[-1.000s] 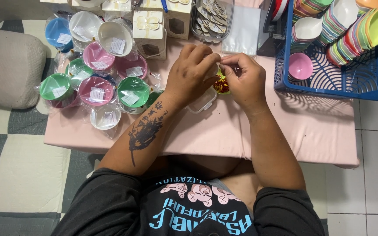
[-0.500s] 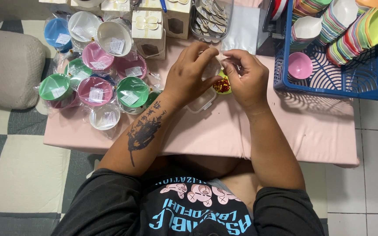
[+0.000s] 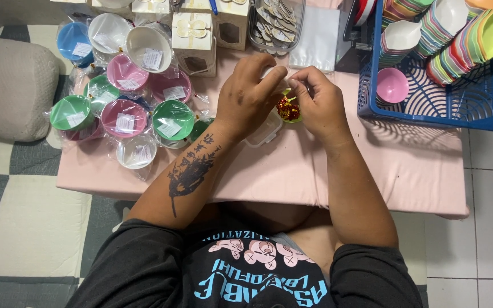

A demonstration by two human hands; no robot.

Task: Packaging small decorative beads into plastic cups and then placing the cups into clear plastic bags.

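Note:
My left hand [image 3: 250, 96] and my right hand [image 3: 318, 101] meet over the pink table [image 3: 292, 171], fingertips pinched together on a small clear wrapping above a yellow-green bowl [image 3: 288, 109] filled with red and gold sweets. The wrapping itself is mostly hidden by my fingers. A small clear plastic box [image 3: 265, 131] lies under my left palm.
Several wrapped bowls in green, pink, blue and white [image 3: 122, 85] crowd the table's left. White gift boxes [image 3: 194, 37], a clear tray of tags [image 3: 278, 23] and clear bags [image 3: 315, 40] sit at the back. A blue basket [image 3: 429, 111] of stacked coloured bowls stands at the right. A grey cushion [image 3: 9, 88] lies on the floor.
My hands shifted slightly over the bowl; the fingertips drew apart and came back together on the wrapping. Nothing else moved.

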